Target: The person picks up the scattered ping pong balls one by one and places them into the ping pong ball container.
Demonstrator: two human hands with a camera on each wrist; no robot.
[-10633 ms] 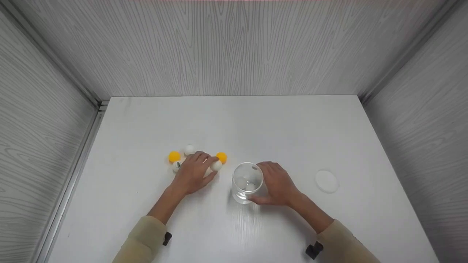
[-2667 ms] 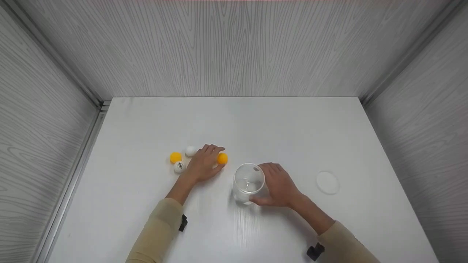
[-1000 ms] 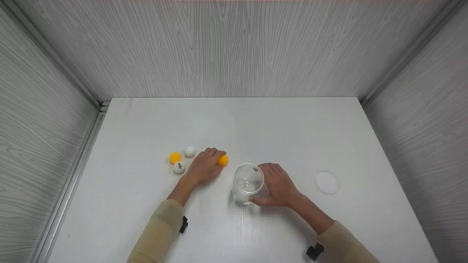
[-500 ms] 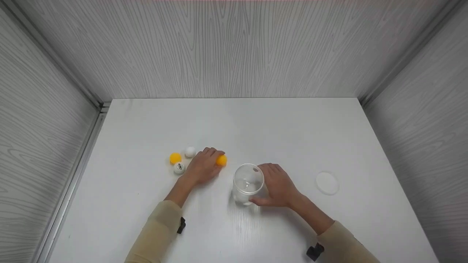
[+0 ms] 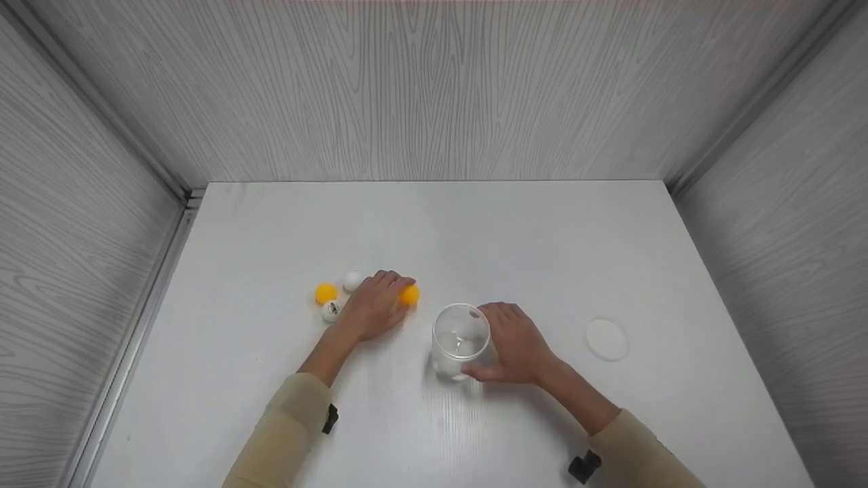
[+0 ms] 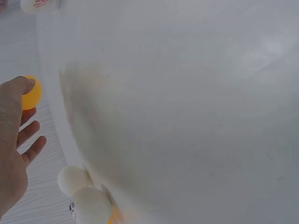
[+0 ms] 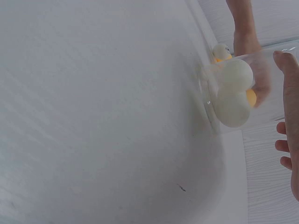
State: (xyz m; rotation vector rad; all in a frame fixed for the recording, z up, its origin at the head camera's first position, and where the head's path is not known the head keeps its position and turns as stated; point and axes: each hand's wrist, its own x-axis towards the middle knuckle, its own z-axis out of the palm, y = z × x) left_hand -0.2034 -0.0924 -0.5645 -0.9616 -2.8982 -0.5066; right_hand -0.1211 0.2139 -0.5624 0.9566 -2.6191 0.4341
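In the head view my left hand [image 5: 374,306] pinches an orange ping-pong ball [image 5: 409,295] between thumb and fingers. The left wrist view shows the thumb over this orange ball [image 6: 32,95], with the other fingers spread apart. My right hand [image 5: 513,344] grips the side of a clear glass jar [image 5: 461,332] that stands upright. Through its wall, the right wrist view reveals two white ping-pong balls [image 7: 232,108] at the bottom. Left of my left hand lie an orange ball [image 5: 325,293], a plain white ball [image 5: 352,280] and a printed white ball [image 5: 331,311].
A round, whitish translucent lid [image 5: 607,339] lies flat on the white table [image 5: 434,230], right of my right hand. Grey wood-grain panels [image 5: 434,88] enclose the table at the back and both sides.
The white ball near my left fingers 10.6 s ago is gone from there. That hand has since closed on the orange ball and shifted it slightly left. My right hand has stayed on the jar.
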